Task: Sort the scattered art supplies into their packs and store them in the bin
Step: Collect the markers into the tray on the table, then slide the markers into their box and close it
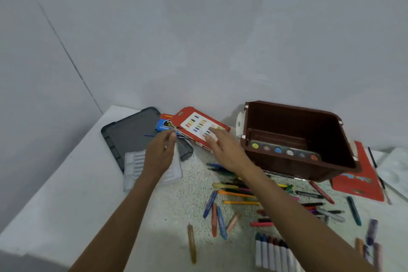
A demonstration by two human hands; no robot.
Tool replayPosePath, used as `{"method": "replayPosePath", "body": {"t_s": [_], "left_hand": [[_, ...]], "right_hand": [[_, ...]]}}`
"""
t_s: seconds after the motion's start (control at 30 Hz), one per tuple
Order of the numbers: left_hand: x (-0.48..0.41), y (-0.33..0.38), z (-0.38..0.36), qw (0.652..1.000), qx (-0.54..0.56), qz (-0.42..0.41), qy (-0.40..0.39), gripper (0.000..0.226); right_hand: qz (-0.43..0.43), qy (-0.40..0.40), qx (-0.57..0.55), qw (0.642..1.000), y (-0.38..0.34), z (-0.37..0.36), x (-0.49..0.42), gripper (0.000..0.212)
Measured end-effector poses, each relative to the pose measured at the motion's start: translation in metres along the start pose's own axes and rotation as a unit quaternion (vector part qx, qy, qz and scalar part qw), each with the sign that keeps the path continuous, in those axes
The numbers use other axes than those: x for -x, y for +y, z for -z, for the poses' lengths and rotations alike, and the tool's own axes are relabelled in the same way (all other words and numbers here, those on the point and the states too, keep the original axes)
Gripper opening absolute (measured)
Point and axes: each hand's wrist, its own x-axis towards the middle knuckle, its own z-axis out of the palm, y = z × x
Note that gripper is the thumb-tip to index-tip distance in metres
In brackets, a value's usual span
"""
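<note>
Head view: red pastel pack (194,121) lies tilted at the worktop's (176,194) 12 o'clock, long axis 10-to-4, with the right hand (223,150) nearer, fingers (212,137) straight over its 4 o'clock end, and the left hand (157,154) loosely curled at 9 o'clock, grip unclear.

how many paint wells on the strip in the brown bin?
6, in one row on the paint strip inside the brown bin, left to right: yellow, brownish, blue, white, purplish, red. None appear hidden.
</note>
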Motion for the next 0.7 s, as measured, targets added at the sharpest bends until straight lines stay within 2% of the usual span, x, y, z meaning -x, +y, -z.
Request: {"method": "replayPosePath", "body": {"t_s": [0.17, 0.37, 0.5, 0.6, 0.7], "left_hand": [[-0.049, -0.025, 0.006, 0.997, -0.049, 0.056, -0.009, 0.029], [-0.090, -0.045, 0.000, 0.989, -0.065, 0.125, -0.043, 0.037], [-0.105, -0.051, -0.007, 0.984, -0.044, 0.158, -0.065, 0.038], [-0.111, -0.052, -0.010, 0.983, -0.010, 0.173, -0.060, 0.034], [-0.117, -0.053, -0.012, 0.981, 0.013, 0.187, -0.050, 0.036]], "right_hand": [[-0.049, 0.017, 0.024, 0.998, -0.002, -0.008, -0.063, 0.057], [-0.107, 0.018, 0.103, 0.989, 0.002, -0.015, -0.120, 0.060], [-0.128, -0.036, 0.130, 0.983, 0.015, -0.021, -0.151, 0.073], [-0.141, -0.078, 0.119, 0.980, 0.013, -0.018, -0.152, 0.061], [-0.144, -0.093, 0.114, 0.979, 0.016, -0.024, -0.155, 0.066]]}}
